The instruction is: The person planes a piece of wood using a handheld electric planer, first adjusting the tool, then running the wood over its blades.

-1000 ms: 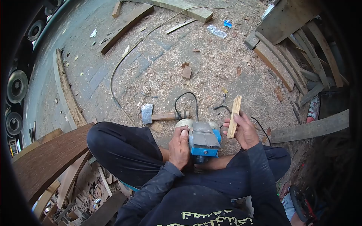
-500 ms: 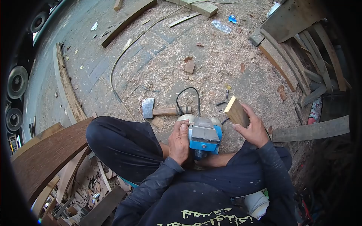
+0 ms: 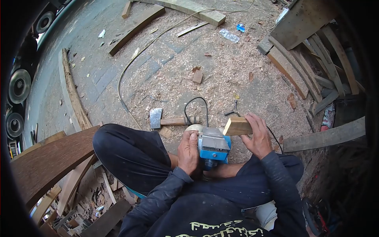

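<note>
A blue electric planer (image 3: 214, 153) sits between my bent legs with its flat metal sole turned up. My left hand (image 3: 188, 151) is closed around its left side, the thumb up along the edge. In my right hand (image 3: 258, 136) is a short wooden block (image 3: 239, 126), gripped at its right end between fingers and thumb. The block's pale left end overlaps the right edge of the planer's sole in this view. Just ahead of the planer lies a hatchet (image 3: 169, 121) with a wooden handle, a black cord looping over the handle's end.
Wood shavings cover the ground, with a small wood offcut (image 3: 197, 76) among them. A dark T-shaped tool (image 3: 233, 110) lies beyond the block. Curved boards (image 3: 290, 75) are stacked at the right, and a long brown board (image 3: 51, 162) stands at my left. A cable (image 3: 119, 79) crosses the ground.
My right hand has moved left and turned the block so it lies more level, its end now over the planer's right edge. My left hand stays on the planer.
</note>
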{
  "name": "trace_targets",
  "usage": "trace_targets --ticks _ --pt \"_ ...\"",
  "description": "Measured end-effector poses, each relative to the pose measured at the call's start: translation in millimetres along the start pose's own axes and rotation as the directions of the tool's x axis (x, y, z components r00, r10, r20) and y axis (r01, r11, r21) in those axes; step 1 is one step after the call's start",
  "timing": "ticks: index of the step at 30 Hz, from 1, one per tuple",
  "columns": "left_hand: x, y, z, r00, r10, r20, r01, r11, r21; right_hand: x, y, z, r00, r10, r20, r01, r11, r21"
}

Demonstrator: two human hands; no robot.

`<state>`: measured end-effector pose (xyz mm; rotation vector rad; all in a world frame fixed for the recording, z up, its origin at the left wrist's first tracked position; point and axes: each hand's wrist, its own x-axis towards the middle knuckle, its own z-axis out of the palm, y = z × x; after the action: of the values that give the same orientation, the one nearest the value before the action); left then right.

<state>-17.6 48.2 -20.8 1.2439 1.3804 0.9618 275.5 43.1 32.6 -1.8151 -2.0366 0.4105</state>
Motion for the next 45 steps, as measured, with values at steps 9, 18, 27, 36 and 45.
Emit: trace_targets --ticks 9,18,27,36,45 --pt "3.4 -11.7 -3.8 0.993 -0.051 0.104 0.060 0.994 -0.091 8.3 2.6 5.3 1.000 0.000 0.028 0.000 1.000 0.030" --pt "8.6 3.2 -5.4 0.992 -0.019 0.121 0.023 0.999 -0.032 12.9 7.6 6.2 0.999 -0.013 0.053 0.009 0.997 0.078" --pt "9.5 5.9 -5.3 0.993 0.002 0.122 -0.001 1.000 -0.010 15.7 8.7 8.5 0.996 -0.034 0.082 0.028 0.997 0.077" --pt "6.7 9.4 -4.8 0.994 0.018 0.106 -0.024 0.998 0.058 34.2 -8.7 25.9 0.998 -0.066 0.019 0.064 0.993 0.099" --pt "7.9 7.4 -5.4 0.992 0.026 0.127 -0.033 0.998 0.057 41.6 -13.2 41.9 0.995 -0.095 0.025 0.091 0.986 0.138"
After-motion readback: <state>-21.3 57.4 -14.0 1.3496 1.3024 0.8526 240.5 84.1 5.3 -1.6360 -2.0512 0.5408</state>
